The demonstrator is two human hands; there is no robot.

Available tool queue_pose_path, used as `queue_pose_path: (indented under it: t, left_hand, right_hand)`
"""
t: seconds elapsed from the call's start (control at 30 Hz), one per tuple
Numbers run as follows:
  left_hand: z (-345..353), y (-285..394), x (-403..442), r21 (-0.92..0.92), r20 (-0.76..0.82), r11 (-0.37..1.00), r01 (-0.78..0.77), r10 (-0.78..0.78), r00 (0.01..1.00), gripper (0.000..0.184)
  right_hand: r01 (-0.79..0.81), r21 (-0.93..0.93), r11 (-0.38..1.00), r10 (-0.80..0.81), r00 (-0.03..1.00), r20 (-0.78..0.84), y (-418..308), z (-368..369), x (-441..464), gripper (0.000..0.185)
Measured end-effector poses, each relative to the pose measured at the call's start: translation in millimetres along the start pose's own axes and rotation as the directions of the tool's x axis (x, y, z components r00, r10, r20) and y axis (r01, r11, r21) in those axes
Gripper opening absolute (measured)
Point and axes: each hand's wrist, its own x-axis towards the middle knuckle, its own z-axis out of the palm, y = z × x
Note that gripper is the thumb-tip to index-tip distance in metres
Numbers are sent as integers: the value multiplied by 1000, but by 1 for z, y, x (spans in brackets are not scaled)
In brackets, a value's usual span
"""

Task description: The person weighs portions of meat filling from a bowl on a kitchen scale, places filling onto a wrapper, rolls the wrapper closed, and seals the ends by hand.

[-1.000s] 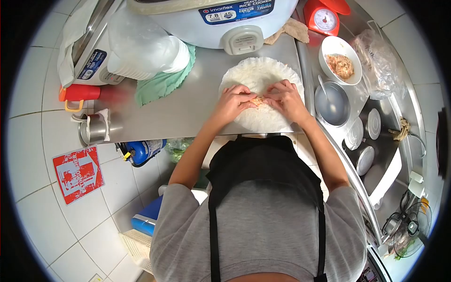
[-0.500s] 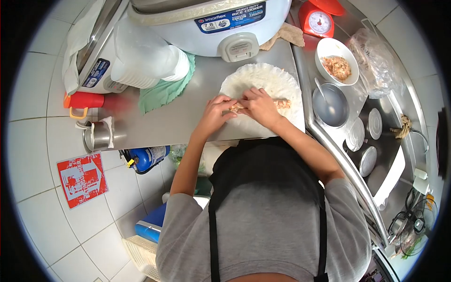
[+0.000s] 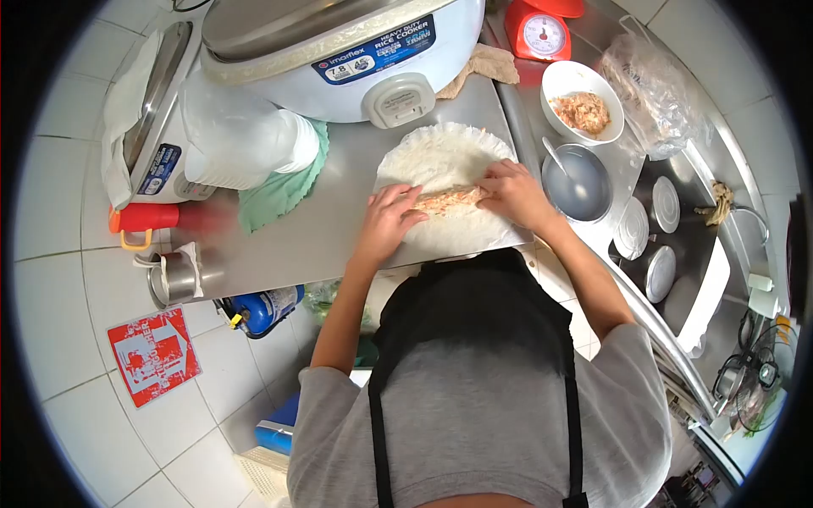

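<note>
A strip of orange-brown shredded filling (image 3: pixel 450 201) lies across a pile of thin round white wrappers (image 3: pixel 440 158) on the steel table. My left hand (image 3: pixel 389 223) is at the strip's left end, its fingers stretched out and the thumb apart, with the end of the filling between them. At the right end, my right hand (image 3: pixel 515 198) has its fingers bent and pressed together on the filling. Part of the strip is hidden under the right fingertips.
A white bowl of filling (image 3: pixel 581 112) and a grey bowl with a spoon (image 3: pixel 577 183) stand to the right. Ahead is a large rice cooker (image 3: pixel 339 59). Stacked plastic cups (image 3: pixel 246 135) rest on a green cloth (image 3: pixel 284 190). A red scale (image 3: pixel 542 34) is at the back.
My hands have moved apart towards the two ends of the strip. The filling now shows as a longer strip between them. The view has shifted and turned slightly.
</note>
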Motion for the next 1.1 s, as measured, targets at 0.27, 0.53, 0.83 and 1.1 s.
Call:
queue_pose_path:
  t: [0.27, 0.53, 0.83, 1.1]
  left_hand:
    - [49, 40, 50, -72, -5, 991, -114, 114, 993, 39]
    - [43, 26, 44, -140, 46, 989, -45, 51, 998, 38]
    - [41, 41, 46, -61, -15, 990, -129, 128, 992, 50]
    - [19, 17, 26, -206, -31, 977, -52, 47, 998, 42]
  right_hand:
    - [-23, 190, 982, 23, 1000, 1, 15, -2, -9, 32]
    - [-31, 260, 965, 30, 1000, 6, 17, -8, -15, 36]
    - [-71, 268, 961, 74, 997, -2, 21, -20, 2, 32]
    - [131, 313, 941, -151, 988, 40, 10, -17, 20, 26]
